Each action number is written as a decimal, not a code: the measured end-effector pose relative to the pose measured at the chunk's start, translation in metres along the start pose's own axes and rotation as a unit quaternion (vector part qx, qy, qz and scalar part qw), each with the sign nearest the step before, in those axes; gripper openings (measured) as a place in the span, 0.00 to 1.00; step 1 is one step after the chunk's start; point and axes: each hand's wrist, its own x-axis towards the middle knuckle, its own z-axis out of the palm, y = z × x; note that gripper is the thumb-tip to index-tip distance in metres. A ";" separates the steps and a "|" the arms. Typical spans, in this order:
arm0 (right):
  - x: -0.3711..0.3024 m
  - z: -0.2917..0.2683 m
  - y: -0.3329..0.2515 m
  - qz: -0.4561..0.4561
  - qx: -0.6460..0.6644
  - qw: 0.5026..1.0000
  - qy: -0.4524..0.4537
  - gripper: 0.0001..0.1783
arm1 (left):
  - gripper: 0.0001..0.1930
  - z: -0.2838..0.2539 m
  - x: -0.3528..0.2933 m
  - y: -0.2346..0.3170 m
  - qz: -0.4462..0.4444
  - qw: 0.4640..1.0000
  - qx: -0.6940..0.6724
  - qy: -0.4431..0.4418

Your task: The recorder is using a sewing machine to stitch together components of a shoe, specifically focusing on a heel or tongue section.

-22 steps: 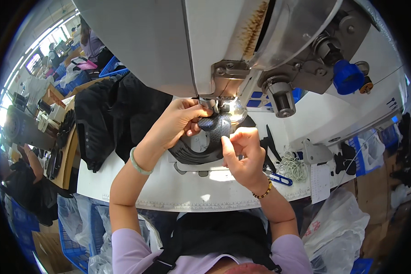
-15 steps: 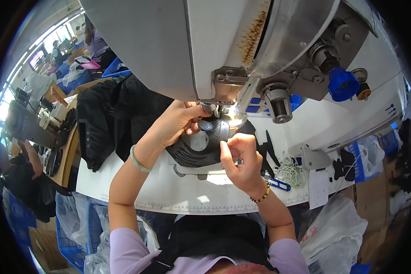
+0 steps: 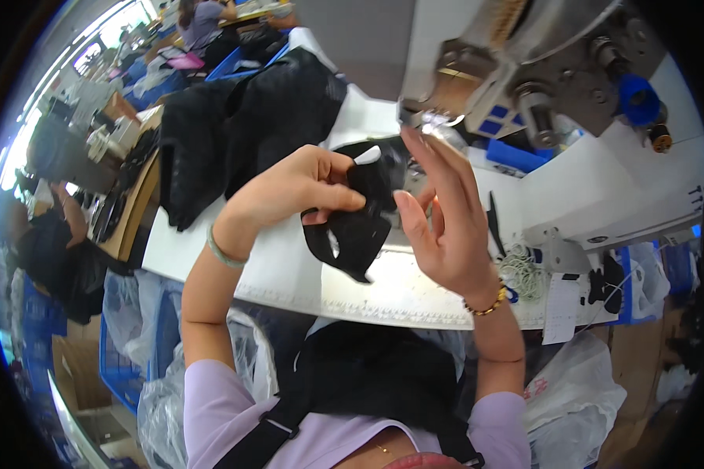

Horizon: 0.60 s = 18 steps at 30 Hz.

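Note:
My left hand (image 3: 293,187) pinches a floppy black shoe upper (image 3: 357,238) between thumb and fingers, lifted above the white sewing table (image 3: 281,270). The piece hangs with its lower tip down, and cut-out holes show in it. Beside its right edge my right hand (image 3: 450,227) is raised, fingers stretched and thumb apart; it seems to hold nothing. Just beyond the fingertips is the needle area of the industrial sewing machine (image 3: 454,78), blurred and partly hidden by the hand.
Black pieces (image 3: 281,117) are heaped at the table's far left. To the right lie black scissors (image 3: 493,223), a tangle of pale cord (image 3: 522,270) and a paper slip (image 3: 559,306). A blue crate (image 3: 121,352) with plastic bags stands lower left. Other people sit at benches further left.
The upper has come away from the machine's needle area toward me and turned over in my left hand. My right hand has opened from a curl and risen. The view has shifted.

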 end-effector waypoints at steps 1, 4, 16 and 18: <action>0.007 0.008 -0.006 0.011 0.027 0.999 -0.040 0.25 | 0.07 -0.008 -0.019 0.002 -0.009 0.999 0.014 -0.032; 0.022 0.018 -0.019 0.092 0.094 0.955 -0.265 0.20 | 0.08 -0.009 -0.056 -0.005 0.041 0.998 0.009 -0.038; 0.020 0.043 -0.035 0.277 0.250 0.906 -0.198 0.12 | 0.12 0.108 -0.108 -0.058 0.165 0.878 -0.349 0.283; 0.014 0.041 -0.039 0.273 0.244 0.908 -0.203 0.12 | 0.13 0.108 -0.086 -0.068 0.214 0.828 -0.420 0.302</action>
